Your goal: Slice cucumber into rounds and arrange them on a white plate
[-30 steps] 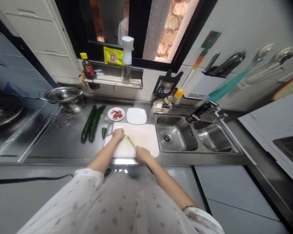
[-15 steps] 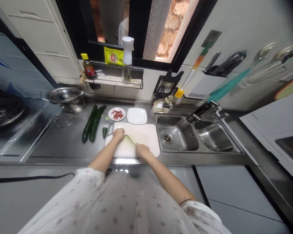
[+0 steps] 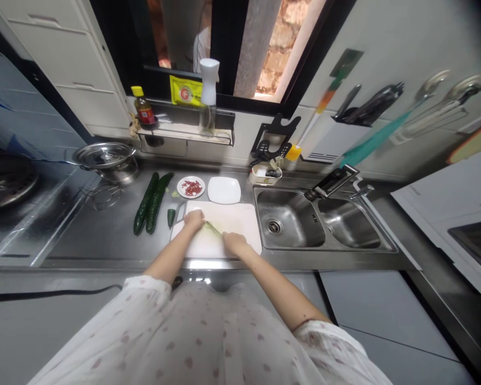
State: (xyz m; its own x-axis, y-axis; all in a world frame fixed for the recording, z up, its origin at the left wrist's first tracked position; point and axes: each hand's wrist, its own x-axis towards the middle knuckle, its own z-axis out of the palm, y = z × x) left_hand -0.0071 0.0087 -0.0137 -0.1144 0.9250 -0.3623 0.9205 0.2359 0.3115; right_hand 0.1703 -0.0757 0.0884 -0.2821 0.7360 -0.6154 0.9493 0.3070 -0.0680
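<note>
While the left hand point(image 3: 194, 218) rests on the left part of a white, round-cornered rectangular cutting board point(image 3: 246, 224), the right hand point(image 3: 234, 244) has its grip wrapped around the handle of a narrow, green-tinged knife point(image 3: 215, 231). The blade slants up and leftward over the board, its tip beside a small, pale-green vegetable piece point(image 3: 207, 225), which sits at the left hand's fingertips. Whether the left grip is clamped on that piece, I cannot tell; it is too small and blurred.

A short, dark-green cucumber end point(image 3: 171, 217) lies on the grey metal bench point(image 3: 108, 235), just beside the board's left edge. Farther left, two long, dark-green cucumbers point(image 3: 156, 206) lie side by side. Behind the board stand a round white plate point(image 3: 180, 188) bearing chopped red bits point(image 3: 192, 187) and, to its right, a rounded-square white plate point(image 3: 224, 190).
</note>
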